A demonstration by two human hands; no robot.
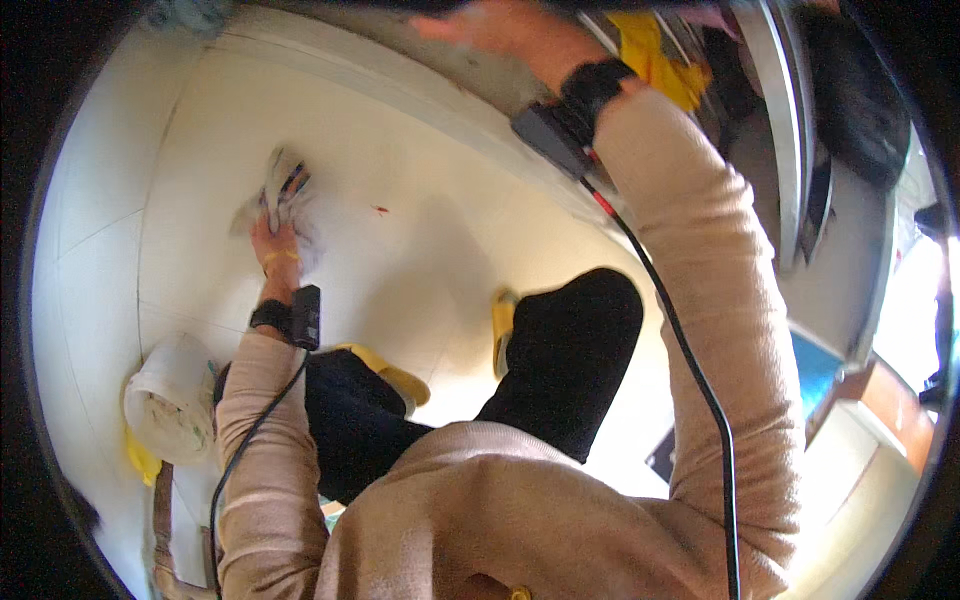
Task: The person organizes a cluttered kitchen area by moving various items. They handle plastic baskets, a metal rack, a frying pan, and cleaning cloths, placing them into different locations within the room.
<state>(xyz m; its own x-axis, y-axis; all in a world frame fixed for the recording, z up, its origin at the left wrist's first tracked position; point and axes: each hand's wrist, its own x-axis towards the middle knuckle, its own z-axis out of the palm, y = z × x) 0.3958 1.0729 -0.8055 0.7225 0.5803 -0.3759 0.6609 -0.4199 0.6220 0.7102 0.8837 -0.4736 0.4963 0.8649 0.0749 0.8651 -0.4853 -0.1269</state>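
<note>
My left hand (274,244) holds a crumpled whitish plastic bag or wrapper (283,184) with dark and orange print, low over the pale tiled floor (360,150). What exactly the item is, the blur does not settle. A small red scrap (380,211) lies on the floor to its right. My right hand (480,28) is stretched out at the top edge, blurred, over a grey surface; its fingers are partly cut off, and whether it holds anything cannot be told. Yellow cloth (660,67) hangs just right of that wrist.
A white plastic bucket (171,405) lies tilted at the left, with yellow material (141,457) beside it. A pale ledge (420,105) runs diagonally across the top. A metal-edged rack or furniture piece (787,135) stands at the right. My knees and yellow shoes (504,330) are below.
</note>
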